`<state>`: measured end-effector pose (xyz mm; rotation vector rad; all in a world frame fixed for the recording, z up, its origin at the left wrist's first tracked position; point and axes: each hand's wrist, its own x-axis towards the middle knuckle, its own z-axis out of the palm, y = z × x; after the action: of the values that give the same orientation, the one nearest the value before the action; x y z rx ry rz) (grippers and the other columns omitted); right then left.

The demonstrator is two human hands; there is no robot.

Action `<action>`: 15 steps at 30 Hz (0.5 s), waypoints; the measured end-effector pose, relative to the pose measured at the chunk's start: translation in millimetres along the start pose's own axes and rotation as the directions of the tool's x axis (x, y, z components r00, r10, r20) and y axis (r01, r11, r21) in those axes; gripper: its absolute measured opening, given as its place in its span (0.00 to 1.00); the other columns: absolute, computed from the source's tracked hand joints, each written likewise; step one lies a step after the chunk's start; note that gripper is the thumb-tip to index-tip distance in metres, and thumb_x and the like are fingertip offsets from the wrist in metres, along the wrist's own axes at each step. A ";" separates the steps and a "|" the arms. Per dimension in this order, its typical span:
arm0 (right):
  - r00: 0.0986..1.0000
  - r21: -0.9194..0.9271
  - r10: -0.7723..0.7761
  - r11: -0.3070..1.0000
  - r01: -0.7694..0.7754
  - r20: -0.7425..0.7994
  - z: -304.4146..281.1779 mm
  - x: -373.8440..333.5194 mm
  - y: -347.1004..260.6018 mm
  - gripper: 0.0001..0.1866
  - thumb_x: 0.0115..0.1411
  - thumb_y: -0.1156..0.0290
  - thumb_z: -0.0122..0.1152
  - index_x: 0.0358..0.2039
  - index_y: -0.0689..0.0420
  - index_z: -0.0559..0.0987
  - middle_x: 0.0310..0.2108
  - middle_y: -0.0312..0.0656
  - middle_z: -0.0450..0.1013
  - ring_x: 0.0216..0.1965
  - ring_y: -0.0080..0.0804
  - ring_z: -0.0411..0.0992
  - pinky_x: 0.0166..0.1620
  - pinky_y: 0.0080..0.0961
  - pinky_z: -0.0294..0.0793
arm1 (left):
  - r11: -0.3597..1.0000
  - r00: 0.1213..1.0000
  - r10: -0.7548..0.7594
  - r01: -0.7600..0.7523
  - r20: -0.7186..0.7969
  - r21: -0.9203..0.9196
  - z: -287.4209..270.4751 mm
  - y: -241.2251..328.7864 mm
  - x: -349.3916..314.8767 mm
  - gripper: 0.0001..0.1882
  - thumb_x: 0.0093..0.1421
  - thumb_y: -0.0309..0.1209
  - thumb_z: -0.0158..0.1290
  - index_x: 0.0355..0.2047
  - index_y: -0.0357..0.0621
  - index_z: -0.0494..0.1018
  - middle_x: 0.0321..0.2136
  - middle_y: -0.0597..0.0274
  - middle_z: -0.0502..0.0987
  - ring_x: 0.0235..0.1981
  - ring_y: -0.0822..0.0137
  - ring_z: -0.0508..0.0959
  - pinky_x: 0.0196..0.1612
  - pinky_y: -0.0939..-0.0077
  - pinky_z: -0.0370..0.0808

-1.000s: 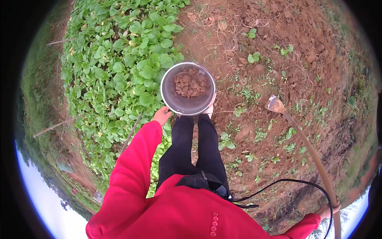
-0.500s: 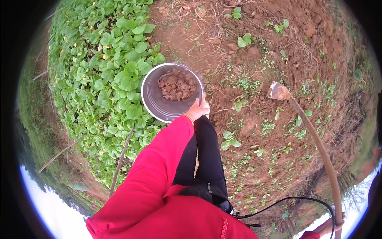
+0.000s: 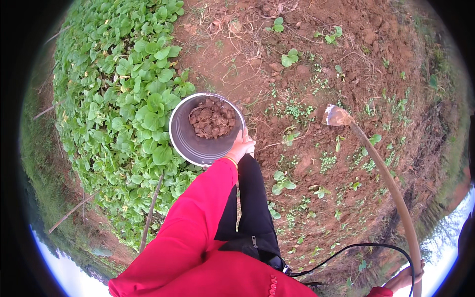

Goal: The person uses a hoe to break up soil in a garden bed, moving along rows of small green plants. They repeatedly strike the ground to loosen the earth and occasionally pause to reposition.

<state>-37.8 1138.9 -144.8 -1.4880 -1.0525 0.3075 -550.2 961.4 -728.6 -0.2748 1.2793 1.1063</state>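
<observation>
My left hand [image 3: 241,147], on a red-sleeved arm, grips the lower right rim of a round metal bowl [image 3: 185,143] that holds brown lumps [image 3: 213,118]. The bowl hangs over the edge of a bed of green leafy plants [image 3: 123,109]. My right hand [image 3: 406,280], at the lower right rim of the picture, is closed around the long wooden handle of a hoe [image 3: 383,178]. The hoe's blade [image 3: 335,116] rests on the red-brown soil to the right of the bowl.
Bare red-brown soil [image 3: 316,64] with small scattered seedlings fills the right side. Thin sticks [image 3: 151,213] lie among the leaves at the left. My legs in black trousers [image 3: 252,203] stand below the bowl. A black cable [image 3: 356,247] loops near my waist.
The bowl has swung left toward the leafy bed. My left hand's grip has shifted from the bowl's lower left rim to its lower right rim. The hoe stays planted on the right.
</observation>
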 end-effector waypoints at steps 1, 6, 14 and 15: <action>1.000 0.009 -0.003 1.000 0.003 0.000 -5.2 -5.0 -2.9 0.18 0.58 0.65 0.42 0.35 0.68 0.74 0.36 0.48 0.71 0.44 0.38 0.67 0.55 0.32 0.59 | 0.999 0.999 -0.041 0.040 -0.028 -0.024 2.0 4.0 -3.1 0.51 0.47 0.20 0.55 0.61 0.38 0.30 0.44 0.66 0.70 0.41 0.75 0.71 0.45 0.78 0.66; 0.991 0.045 0.020 0.999 -0.026 0.129 10.7 -26.8 -11.5 0.17 0.57 0.66 0.43 0.35 0.67 0.73 0.36 0.47 0.71 0.44 0.37 0.67 0.55 0.33 0.58 | 0.986 0.979 -0.090 0.061 0.183 0.158 -25.6 12.9 -34.1 0.08 0.54 0.34 0.52 0.29 0.45 0.67 0.19 0.72 0.67 0.20 0.78 0.68 0.24 0.85 0.65; 0.991 0.149 -0.017 0.989 -0.003 0.132 49.1 -99.4 -13.7 0.08 0.57 0.69 0.48 0.31 0.61 0.69 0.33 0.44 0.69 0.42 0.36 0.67 0.52 0.36 0.62 | 0.999 0.960 -0.009 0.022 -0.280 0.043 -111.2 68.2 -106.9 0.11 0.53 0.34 0.53 0.18 0.48 0.64 0.10 0.73 0.60 0.08 0.76 0.59 0.11 0.80 0.57; 0.984 0.144 -0.059 0.989 0.034 0.171 44.8 -101.2 -12.8 0.07 0.57 0.70 0.48 0.31 0.61 0.69 0.33 0.44 0.69 0.41 0.36 0.67 0.52 0.36 0.62 | 0.991 0.952 -0.040 0.077 -0.303 0.110 -111.1 92.9 -118.8 0.11 0.53 0.34 0.52 0.18 0.49 0.64 0.09 0.73 0.59 0.08 0.76 0.59 0.11 0.80 0.56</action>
<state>-131.3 1091.2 -182.2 -1.3261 -1.1791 0.4762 -677.9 868.8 -627.5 -0.3991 1.5926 0.9559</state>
